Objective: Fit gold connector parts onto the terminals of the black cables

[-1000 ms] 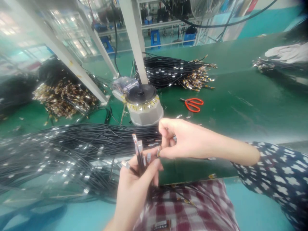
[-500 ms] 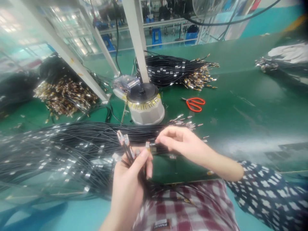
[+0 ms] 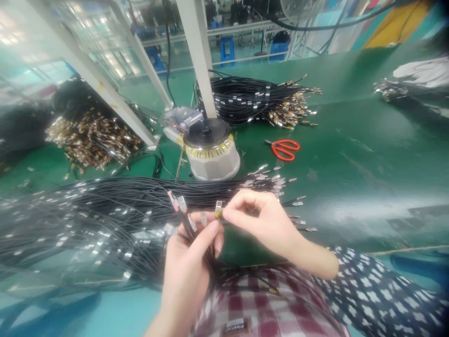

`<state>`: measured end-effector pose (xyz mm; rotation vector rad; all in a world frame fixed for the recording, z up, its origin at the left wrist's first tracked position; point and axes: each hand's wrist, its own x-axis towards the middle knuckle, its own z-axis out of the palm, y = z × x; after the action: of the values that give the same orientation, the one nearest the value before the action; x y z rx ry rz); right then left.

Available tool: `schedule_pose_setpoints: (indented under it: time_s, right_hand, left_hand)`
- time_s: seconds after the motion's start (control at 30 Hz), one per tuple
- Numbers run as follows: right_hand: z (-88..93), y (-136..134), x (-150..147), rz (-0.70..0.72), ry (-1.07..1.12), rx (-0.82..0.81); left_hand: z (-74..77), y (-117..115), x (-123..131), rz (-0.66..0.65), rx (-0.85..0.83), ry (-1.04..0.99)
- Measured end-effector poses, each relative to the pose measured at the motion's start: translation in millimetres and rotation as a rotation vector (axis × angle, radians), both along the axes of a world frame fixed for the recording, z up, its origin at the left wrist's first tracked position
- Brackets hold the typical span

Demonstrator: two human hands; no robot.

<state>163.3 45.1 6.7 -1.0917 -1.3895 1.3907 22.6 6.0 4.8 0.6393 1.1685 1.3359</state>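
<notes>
From the head view, a green table (image 3: 351,164) bears black cables (image 3: 140,189), a machine (image 3: 213,161) and scissors (image 3: 286,150); a blue stool (image 3: 228,50) stands behind. The left hand (image 3: 191,255) grips a bunch (image 3: 184,216). The right hand (image 3: 264,224), narrowly pinched, has come closer to the connector (image 3: 218,208) between the hands; I cannot tell whether it holds it.

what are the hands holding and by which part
The left hand holds cables near their metal ends; whether the right hand grips one cannot be told.
</notes>
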Motion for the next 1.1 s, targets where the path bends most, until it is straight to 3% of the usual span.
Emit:
schedule_pose_setpoints:
  time_s: [0.2,0.43,1.1]
  right_hand:
    - [-4.7,-9.1,-6.3,-0.101,0.055,0.173]
    - [-10.5,-2.8,-11.4,0.026,0.225,-0.129]
    - [-6.6,-2.5,-15.0,0.008,0.271,-0.156]
  left_hand:
    - [-0.6,1.4,3.1,0.101,0.002,-0.024]
    - [-1.8,-1.8,3.6,0.093,0.019,-0.017]
    - [-1.3,-4.4,5.5,0.092,0.017,0.037]
